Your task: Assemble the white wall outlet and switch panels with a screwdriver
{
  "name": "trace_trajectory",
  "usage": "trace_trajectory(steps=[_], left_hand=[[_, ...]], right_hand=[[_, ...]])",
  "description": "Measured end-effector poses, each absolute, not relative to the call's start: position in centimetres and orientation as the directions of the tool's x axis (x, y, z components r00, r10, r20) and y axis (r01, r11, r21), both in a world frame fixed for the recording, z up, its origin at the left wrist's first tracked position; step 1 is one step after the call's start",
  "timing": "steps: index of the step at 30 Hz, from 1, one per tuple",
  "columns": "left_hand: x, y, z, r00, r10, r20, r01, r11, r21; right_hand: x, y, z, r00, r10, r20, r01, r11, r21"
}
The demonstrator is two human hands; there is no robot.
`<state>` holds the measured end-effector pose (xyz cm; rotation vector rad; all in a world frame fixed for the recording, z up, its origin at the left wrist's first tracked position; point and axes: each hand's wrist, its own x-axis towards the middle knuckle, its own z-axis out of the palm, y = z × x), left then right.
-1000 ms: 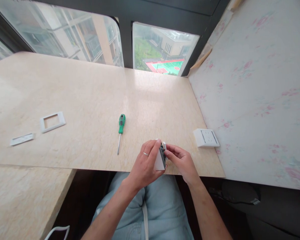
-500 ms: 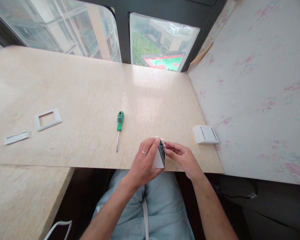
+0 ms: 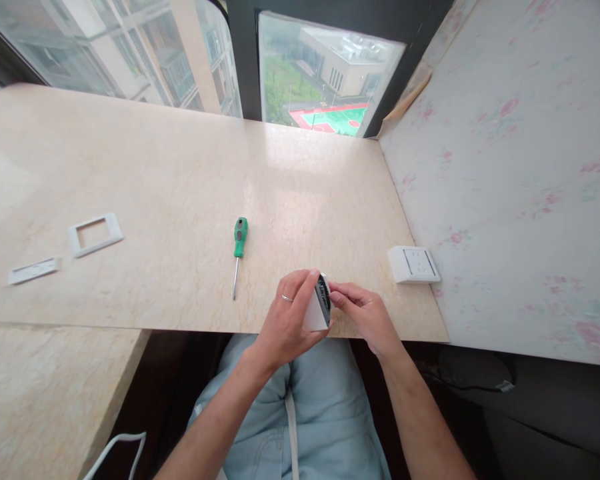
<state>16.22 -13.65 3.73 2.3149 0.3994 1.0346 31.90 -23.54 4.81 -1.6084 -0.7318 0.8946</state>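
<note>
My left hand (image 3: pixel 291 313) is wrapped around a white wall-socket box (image 3: pixel 317 315), held above the counter's front edge. Its open side faces right, and dark parts show inside. My right hand (image 3: pixel 364 310) is closed in a pinch at that open side, thumb and forefinger against the box's edge. Whatever sits between those fingertips is too small or too hidden to make out. A screwdriver (image 3: pixel 239 243) with a green handle lies to the left of my hands, its metal tip toward me.
On the left of the beige counter (image 3: pixel 180 180) lie a white rectangular frame (image 3: pixel 96 235) and a narrow white strip (image 3: pixel 34 271). A white socket (image 3: pixel 414 265) stands against the flowered wall (image 3: pixel 520 167) at right. Windows (image 3: pixel 330 73) border the back.
The view has tilted slightly, so things sit a little higher in the picture. My left hand keeps its hold on the box, and my right fingertips stay at its open side.
</note>
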Motion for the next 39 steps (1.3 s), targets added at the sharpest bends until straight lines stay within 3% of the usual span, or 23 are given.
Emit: trace_trajectory(steps=[15,25,32,39], left_hand=[[15.8,-13.5,2.9,0.636,0.542,0.549,0.06,-0.744,0.665],[15.8,-13.7,2.0,0.587,0.585,0.559,0.069,-0.725,0.686],[15.7,-13.5,1.8,0.587,0.591,0.553,0.053,-0.71,0.702],[14.7,-12.9,0.5,0.575,0.64,0.51,0.037,-0.643,0.765]], right_hand=[[32.1,-23.4,4.6,0.484,0.86,-0.162,0.024,-0.198,-0.98],[30.9,-22.9,3.4,0.608,0.774,-0.176,-0.011,-0.214,-0.977],[29.5,-23.1,2.6,0.686,0.722,-0.095,0.064,-0.191,-0.98],[29.3,-22.9,2.9,0.629,0.778,-0.014,0.215,-0.19,-0.958]])
